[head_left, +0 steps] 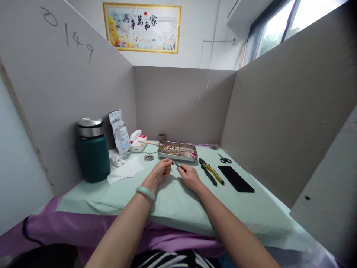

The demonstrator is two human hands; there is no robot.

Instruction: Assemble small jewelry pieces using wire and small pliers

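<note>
1. Right grip (190,176): closed around a slim dark tool (176,163), whose tip extends to the left grip's fingertips.
2. Left grip (162,168): fingers curled, fingertips pinched together; whether a small item is held cannot be told.
3. Bench (180,208): pliers (211,172) near the right grip; scissors (224,159) and black slab (235,179) farther right; bead pile (148,158) and white paper (126,169) to the left.
4. Metal tray (178,159): just beyond both grips; contains small red and gold-coloured pieces (182,152).
</note>
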